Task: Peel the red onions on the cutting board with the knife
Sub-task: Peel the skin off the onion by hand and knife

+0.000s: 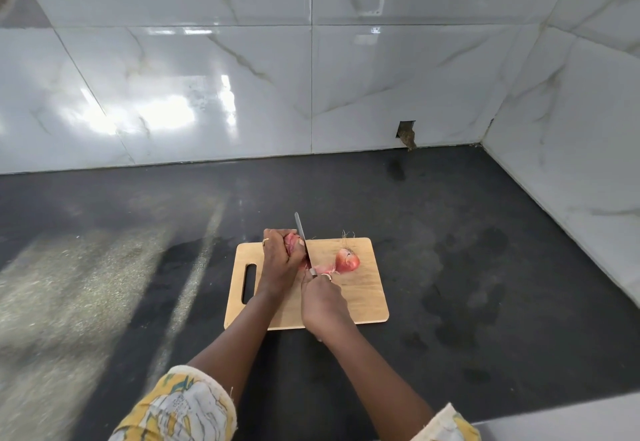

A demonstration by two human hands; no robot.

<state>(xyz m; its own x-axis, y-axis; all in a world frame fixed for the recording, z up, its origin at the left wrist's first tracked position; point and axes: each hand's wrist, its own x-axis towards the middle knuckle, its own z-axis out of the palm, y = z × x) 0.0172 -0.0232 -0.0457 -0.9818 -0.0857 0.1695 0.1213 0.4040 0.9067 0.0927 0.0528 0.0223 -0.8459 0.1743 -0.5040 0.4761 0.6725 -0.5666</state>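
Note:
A wooden cutting board (360,302) with a handle slot on its left lies on the dark counter. My left hand (277,260) grips a red onion (291,241) at the board's far left part, fingers wrapped around it so most of it is hidden. My right hand (323,300) holds a knife (303,238) by its handle, blade pointing away from me and resting against the held onion's right side. A second red onion (347,260) with loose skin lies on the board to the right, apart from both hands.
The dark counter (450,267) runs to white marble-tiled walls at the back and right. A small hole in the tile (406,133) sits at the back wall's base. A pale ledge (571,420) shows at bottom right.

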